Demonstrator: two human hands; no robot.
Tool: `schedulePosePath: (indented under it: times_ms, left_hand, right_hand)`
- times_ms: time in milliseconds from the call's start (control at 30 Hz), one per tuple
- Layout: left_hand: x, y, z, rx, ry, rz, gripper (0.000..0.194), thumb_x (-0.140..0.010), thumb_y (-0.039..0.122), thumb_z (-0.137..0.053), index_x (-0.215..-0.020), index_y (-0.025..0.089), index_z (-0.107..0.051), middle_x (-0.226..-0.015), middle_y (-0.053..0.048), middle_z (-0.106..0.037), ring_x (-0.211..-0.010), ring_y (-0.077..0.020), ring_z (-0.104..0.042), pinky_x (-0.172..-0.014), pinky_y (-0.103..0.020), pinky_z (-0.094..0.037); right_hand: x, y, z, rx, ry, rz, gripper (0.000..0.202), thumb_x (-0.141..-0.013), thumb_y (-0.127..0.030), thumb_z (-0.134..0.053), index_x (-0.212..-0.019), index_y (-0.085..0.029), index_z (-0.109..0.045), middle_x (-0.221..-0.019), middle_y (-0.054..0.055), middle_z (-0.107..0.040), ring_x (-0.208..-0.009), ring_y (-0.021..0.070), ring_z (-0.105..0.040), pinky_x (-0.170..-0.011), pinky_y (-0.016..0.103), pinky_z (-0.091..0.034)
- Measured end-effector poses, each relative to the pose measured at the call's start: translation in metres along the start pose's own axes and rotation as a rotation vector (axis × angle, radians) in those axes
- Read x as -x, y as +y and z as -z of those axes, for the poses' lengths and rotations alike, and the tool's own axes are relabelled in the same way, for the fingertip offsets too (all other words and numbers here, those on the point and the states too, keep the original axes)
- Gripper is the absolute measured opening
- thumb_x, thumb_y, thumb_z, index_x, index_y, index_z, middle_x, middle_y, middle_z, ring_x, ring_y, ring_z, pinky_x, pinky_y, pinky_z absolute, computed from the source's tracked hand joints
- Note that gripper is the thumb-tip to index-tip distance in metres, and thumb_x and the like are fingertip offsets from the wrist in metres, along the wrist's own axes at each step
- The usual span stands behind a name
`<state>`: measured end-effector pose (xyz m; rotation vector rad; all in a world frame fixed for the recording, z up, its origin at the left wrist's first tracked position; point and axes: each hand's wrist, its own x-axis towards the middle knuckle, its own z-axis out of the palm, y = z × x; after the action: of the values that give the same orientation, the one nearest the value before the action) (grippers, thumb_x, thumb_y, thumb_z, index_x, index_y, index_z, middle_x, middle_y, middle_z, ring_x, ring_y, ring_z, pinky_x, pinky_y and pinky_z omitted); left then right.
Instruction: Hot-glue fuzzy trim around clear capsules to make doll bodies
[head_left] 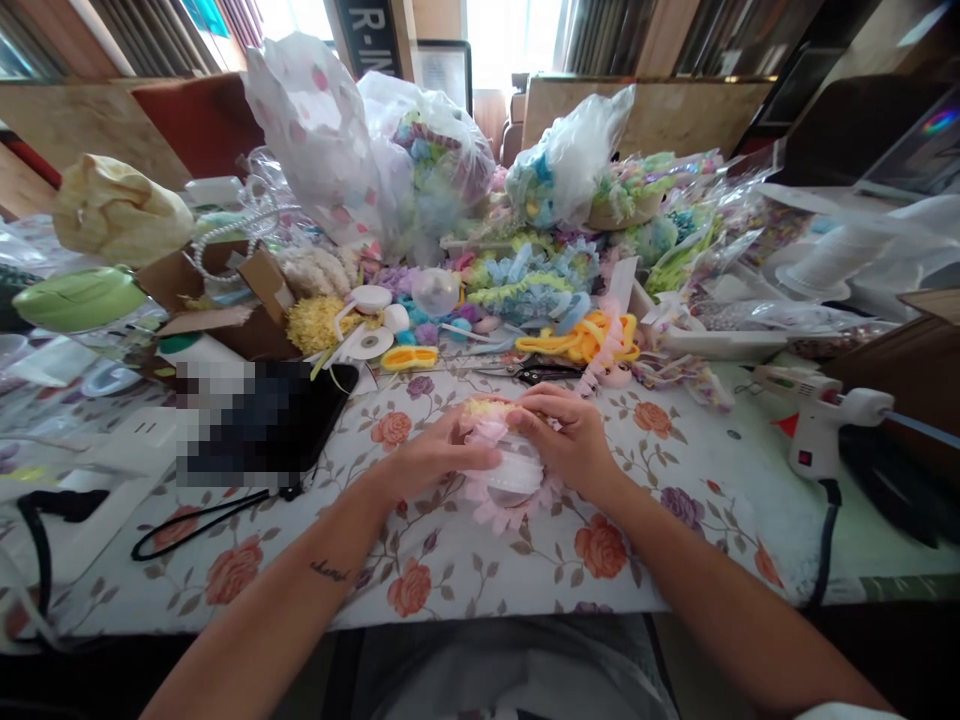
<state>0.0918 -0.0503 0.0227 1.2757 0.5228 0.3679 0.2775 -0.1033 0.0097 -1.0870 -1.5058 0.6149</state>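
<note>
Over the flowered tablecloth [409, 585], both hands hold a round craft piece with pink ruffled trim [499, 515], a white band across it and a pale yellow fluffy patch on top. My left hand [435, 452] grips its left side, thumb pressed along the front. From the right, my right hand [574, 440] pinches the upper edge between thumb and fingers. The underside and some fingertips are hidden. Just beyond the hands lie black-handled scissors [551, 373], a pink ruffled strip [592, 375] and a yellow fuzzy loop [577, 340].
To the left lies a dark phone [326, 420] with a wrist strap. A white glue gun [817, 420] stands at the right, its cord running to the table edge. Ribbon trims, a cardboard box [217, 330] and stuffed plastic bags [435, 160] crowd the back.
</note>
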Motion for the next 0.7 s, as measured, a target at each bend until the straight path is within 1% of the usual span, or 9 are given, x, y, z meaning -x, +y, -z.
schedulePosePath:
  times_ms: [67, 133, 167, 233, 300, 333, 400, 500, 700]
  left_hand:
    - [0.001, 0.001, 0.003, -0.094, 0.026, 0.008, 0.063, -0.078, 0.034, -0.071, -0.135, 0.027, -0.044, -0.115, -0.006, -0.062, -0.098, -0.0217, -0.062, -0.078, -0.032, -0.053]
    - [0.004, 0.003, 0.007, -0.261, 0.08, -0.03, 0.076, -0.076, 0.037, -0.073, -0.141, 0.031, -0.035, -0.126, -0.008, -0.057, -0.11, -0.0254, -0.059, -0.083, -0.035, -0.053]
    - [0.005, 0.004, 0.009, -0.361, 0.112, -0.082, 0.082, -0.074, 0.038, -0.074, -0.143, 0.033, -0.031, -0.134, -0.009, -0.053, -0.119, -0.0275, -0.054, -0.09, -0.038, -0.052]
    - [0.011, 0.008, 0.01, -0.537, 0.174, -0.245, 0.091, -0.072, 0.039, -0.077, -0.146, 0.037, -0.024, -0.147, -0.008, -0.04, -0.135, -0.03, -0.039, -0.106, -0.044, -0.041]
    - [0.017, 0.012, 0.009, -0.661, 0.196, -0.372, 0.097, -0.069, 0.042, -0.079, -0.147, 0.039, -0.021, -0.151, -0.006, -0.033, -0.141, -0.0309, -0.03, -0.113, -0.048, -0.031]
    - [0.02, 0.014, 0.008, -0.716, 0.181, -0.389, 0.1, -0.067, 0.044, -0.08, -0.147, 0.039, -0.021, -0.152, -0.006, -0.032, -0.141, -0.0317, -0.03, -0.114, -0.048, -0.031]
    - [0.026, 0.018, 0.003, -0.844, 0.128, -0.351, 0.104, -0.062, 0.05, -0.082, -0.147, 0.04, -0.022, -0.153, -0.006, -0.03, -0.139, -0.0338, -0.032, -0.111, -0.048, -0.036]
    - [0.031, 0.02, -0.002, -1.003, 0.084, -0.26, 0.102, -0.064, 0.054, -0.079, -0.148, 0.04, -0.021, -0.153, -0.006, -0.03, -0.138, -0.0353, -0.034, -0.107, -0.048, -0.04]
    - [0.027, 0.017, -0.004, -0.97, 0.096, -0.182, 0.104, -0.068, 0.048, -0.078, -0.15, 0.039, -0.013, -0.156, -0.005, -0.027, -0.137, -0.0342, -0.036, -0.107, -0.048, -0.04]
  right_hand:
    - [0.0, 0.004, -0.001, -0.013, 0.011, -0.02, 0.018, -0.087, -0.028, -0.063, -0.074, -0.019, -0.071, -0.078, 0.003, -0.065, -0.073, 0.0141, -0.059, -0.067, 0.028, -0.048]
    - [0.0, 0.006, -0.003, -0.014, 0.03, -0.023, 0.019, -0.087, -0.029, -0.063, -0.073, -0.02, -0.071, -0.077, 0.003, -0.064, -0.073, 0.0138, -0.059, -0.067, 0.028, -0.047]
    - [0.0, 0.006, -0.005, -0.013, 0.036, -0.021, 0.019, -0.087, -0.029, -0.064, -0.073, -0.02, -0.071, -0.077, 0.002, -0.063, -0.073, 0.0136, -0.059, -0.067, 0.028, -0.047]
    - [0.0, 0.007, -0.008, -0.004, 0.038, -0.018, 0.017, -0.086, -0.029, -0.065, -0.073, -0.02, -0.072, -0.077, 0.002, -0.062, -0.073, 0.0134, -0.058, -0.066, 0.027, -0.046]
    - [0.0, 0.006, -0.011, 0.004, 0.022, -0.017, 0.015, -0.085, -0.03, -0.066, -0.075, -0.021, -0.073, -0.076, 0.002, -0.061, -0.072, 0.0129, -0.057, -0.065, 0.027, -0.045]
    - [0.0, 0.006, -0.013, 0.004, 0.012, -0.016, 0.014, -0.085, -0.029, -0.067, -0.076, -0.021, -0.073, -0.076, 0.001, -0.06, -0.072, 0.0126, -0.057, -0.065, 0.027, -0.045]
    - [0.0, 0.006, -0.016, -0.004, -0.003, -0.007, 0.014, -0.085, -0.029, -0.067, -0.076, -0.021, -0.074, -0.076, 0.001, -0.06, -0.072, 0.0124, -0.056, -0.065, 0.027, -0.045]
    - [0.0, 0.007, -0.018, -0.019, 0.0, 0.006, 0.016, -0.086, -0.028, -0.066, -0.074, -0.021, -0.073, -0.075, 0.001, -0.059, -0.072, 0.0123, -0.056, -0.065, 0.026, -0.044]
    - [-0.004, 0.007, -0.017, -0.015, 0.011, 0.027, 0.017, -0.087, -0.025, -0.064, -0.074, -0.02, -0.072, -0.074, 0.002, -0.06, -0.07, 0.0124, -0.056, -0.064, 0.027, -0.045]
